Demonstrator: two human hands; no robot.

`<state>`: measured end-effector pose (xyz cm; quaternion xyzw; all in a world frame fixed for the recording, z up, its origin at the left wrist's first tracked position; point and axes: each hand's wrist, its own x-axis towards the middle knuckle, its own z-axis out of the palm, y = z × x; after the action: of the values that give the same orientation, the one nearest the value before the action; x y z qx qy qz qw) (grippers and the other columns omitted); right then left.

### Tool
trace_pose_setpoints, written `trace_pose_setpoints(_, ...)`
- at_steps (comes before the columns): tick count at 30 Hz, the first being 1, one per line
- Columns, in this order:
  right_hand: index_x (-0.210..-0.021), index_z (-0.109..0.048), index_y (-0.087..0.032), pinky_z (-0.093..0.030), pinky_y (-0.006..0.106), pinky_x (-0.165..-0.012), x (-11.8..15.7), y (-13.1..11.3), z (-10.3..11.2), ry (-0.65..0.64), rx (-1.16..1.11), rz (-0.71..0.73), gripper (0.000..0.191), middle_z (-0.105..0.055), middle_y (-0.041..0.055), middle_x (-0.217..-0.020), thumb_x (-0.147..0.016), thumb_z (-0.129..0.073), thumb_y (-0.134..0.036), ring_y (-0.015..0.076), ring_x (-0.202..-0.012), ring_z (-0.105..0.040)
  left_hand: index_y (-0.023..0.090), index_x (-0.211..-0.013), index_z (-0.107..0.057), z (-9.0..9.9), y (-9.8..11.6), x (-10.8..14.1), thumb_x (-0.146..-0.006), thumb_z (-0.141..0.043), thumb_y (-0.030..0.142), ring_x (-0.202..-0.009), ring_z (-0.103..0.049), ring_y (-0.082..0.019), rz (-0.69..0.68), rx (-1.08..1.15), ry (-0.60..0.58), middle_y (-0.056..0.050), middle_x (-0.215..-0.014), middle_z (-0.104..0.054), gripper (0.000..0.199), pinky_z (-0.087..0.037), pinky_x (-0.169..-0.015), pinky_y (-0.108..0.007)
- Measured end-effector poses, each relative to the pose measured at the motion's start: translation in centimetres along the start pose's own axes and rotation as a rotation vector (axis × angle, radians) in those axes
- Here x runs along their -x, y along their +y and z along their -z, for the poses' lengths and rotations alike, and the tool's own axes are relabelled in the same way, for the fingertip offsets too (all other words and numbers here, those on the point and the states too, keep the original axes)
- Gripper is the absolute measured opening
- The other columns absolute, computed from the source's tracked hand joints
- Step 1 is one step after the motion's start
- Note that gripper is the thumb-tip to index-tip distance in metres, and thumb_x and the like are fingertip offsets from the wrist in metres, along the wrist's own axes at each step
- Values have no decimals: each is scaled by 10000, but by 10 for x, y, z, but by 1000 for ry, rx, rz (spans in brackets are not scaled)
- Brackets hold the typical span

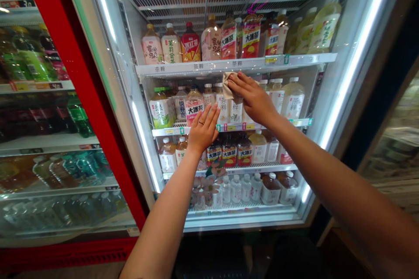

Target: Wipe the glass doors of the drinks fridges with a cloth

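My right hand (253, 96) presses a folded beige cloth (228, 85) against the glass front of a lit drinks fridge, just below the upper shelf edge. Its fingers lie over the cloth. Lower and to the left, my left hand (204, 128) rests with its palm towards the same glass, fingers stretched out, a ring on one of them. It holds nothing. Behind the glass, between the hands, stand tea bottles with white labels (223, 111). A bottle with a pink and white label (194, 109) is partly hidden by my left hand.
Rows of bottles fill the fridge's white shelves (235, 66). A pink line drawing (262, 2) shows on the glass higher up. Left of it stands another drinks fridge with a red frame (108, 130). Bright light strips (356, 61) run down the sides.
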<state>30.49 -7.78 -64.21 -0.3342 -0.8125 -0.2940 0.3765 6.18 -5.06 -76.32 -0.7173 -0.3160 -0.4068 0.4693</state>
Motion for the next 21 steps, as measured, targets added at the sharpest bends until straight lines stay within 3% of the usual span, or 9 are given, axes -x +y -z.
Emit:
trace_pose_setpoints(3,-1732,-160,-537,-312,581,-1402,4,0,3,30,-13,-15,980,-378,-194,-1756,-958,-406,12,267,-1675,-313,163,-1767,-116,0,0,0,-1031,-483,192,-1678,-239,-217,17,16,-42,-62,-1779,-300,823,-148,-1430,-433)
trace_pose_setpoints(7,-1747,-91,-489,-295,612,-1401,4,0,-1,18,13,-47,1032,-314,-165,-1788,-922,-436,26,254,-1696,-241,166,-1764,-180,-1,-1,0,-1023,-491,189,-1679,-245,-222,24,39,-63,-68,-1774,-323,804,-160,-1429,-439)
trace_pose_setpoints(10,-1749,-173,-463,-277,586,-1407,2,-1,-2,15,-6,-51,993,-291,-154,-1797,-925,-431,26,244,-1700,-224,169,-1764,-194,-2,-1,1,-1016,-490,179,-1679,-247,-224,27,40,-61,-67,-1774,-331,805,-157,-1430,-444)
trace_pose_setpoints(15,-1711,-329,-480,-324,559,-1392,6,2,2,44,-38,-59,872,-410,-166,-1746,-980,-407,-10,240,-1667,-335,162,-1769,-140,-3,-1,1,-997,-517,167,-1678,-273,-228,14,24,-19,-77,-1773,-332,859,-182,-1425,-446)
trace_pose_setpoints(21,-1741,-252,-434,-286,616,-1393,2,8,-2,64,-31,-82,972,-292,-132,-1803,-906,-449,21,275,-1700,-230,154,-1766,-85,-2,-1,1,-1015,-512,178,-1667,-309,-234,-3,7,18,-89,-1767,-336,864,-189,-1421,-440)
